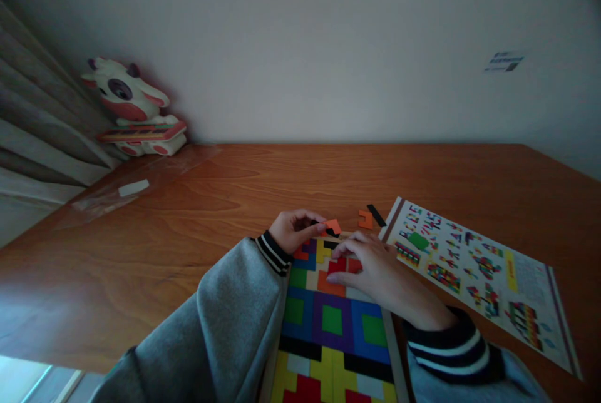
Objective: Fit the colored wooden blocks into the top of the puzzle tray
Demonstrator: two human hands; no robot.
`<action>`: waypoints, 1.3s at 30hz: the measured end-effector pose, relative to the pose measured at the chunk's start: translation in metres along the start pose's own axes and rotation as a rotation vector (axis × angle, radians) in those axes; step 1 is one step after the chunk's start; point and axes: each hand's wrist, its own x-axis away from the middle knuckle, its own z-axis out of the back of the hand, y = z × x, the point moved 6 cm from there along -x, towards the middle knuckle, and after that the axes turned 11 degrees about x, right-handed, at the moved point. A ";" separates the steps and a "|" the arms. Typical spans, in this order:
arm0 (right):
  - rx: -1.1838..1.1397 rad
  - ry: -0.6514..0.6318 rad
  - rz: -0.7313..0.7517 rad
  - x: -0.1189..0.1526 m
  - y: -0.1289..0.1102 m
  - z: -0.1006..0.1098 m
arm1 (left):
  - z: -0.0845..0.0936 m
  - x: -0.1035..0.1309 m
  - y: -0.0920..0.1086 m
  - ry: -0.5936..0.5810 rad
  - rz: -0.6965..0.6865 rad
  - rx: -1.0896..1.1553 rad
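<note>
My left hand (pixel 300 229) is closed at the far end of a wooden puzzle tray (pixel 391 340), pinching an orange puzzle block (pixel 333 225) between thumb and fingers. A dark piece shows right by that block; whether it is held too, I cannot tell. Over the tray's far right part, my right hand (pixel 369 263) has its thumb and forefinger on either side of a red block (pixel 336 265). Colourful flat blocks fill much of the tray, among them a purple frame (pixel 347 318) around a green square (pixel 332 320) and a yellow block (pixel 322 251).
Beyond the right hand lie a loose orange block (pixel 365 219) and a black strip (pixel 376 215). A printed pattern sheet (pixel 493 284) lies on the right with a green block (pixel 418 241) on it. A cow-shaped toy keyboard (pixel 141 112) and clear plastic wrapping (pixel 103 199) are at left.
</note>
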 end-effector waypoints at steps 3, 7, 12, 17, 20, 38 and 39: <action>0.011 0.002 0.003 -0.001 -0.001 0.000 | 0.000 0.000 -0.001 0.001 0.004 0.002; -0.009 0.010 -0.027 -0.002 -0.002 0.002 | 0.000 0.000 -0.002 0.009 0.021 -0.007; -0.031 0.060 0.019 -0.003 0.003 -0.001 | -0.001 0.000 0.001 0.006 0.001 0.017; 0.024 0.128 0.052 -0.001 0.009 -0.003 | 0.000 0.000 0.000 0.003 0.007 0.022; 0.042 0.173 0.053 -0.001 0.008 0.002 | 0.000 0.000 -0.002 0.005 0.013 0.004; -0.056 0.071 -0.169 -0.002 0.006 -0.002 | 0.000 0.000 -0.001 0.010 0.006 -0.006; -0.145 0.045 -0.161 -0.002 0.007 -0.003 | 0.000 0.000 -0.001 0.016 0.013 0.002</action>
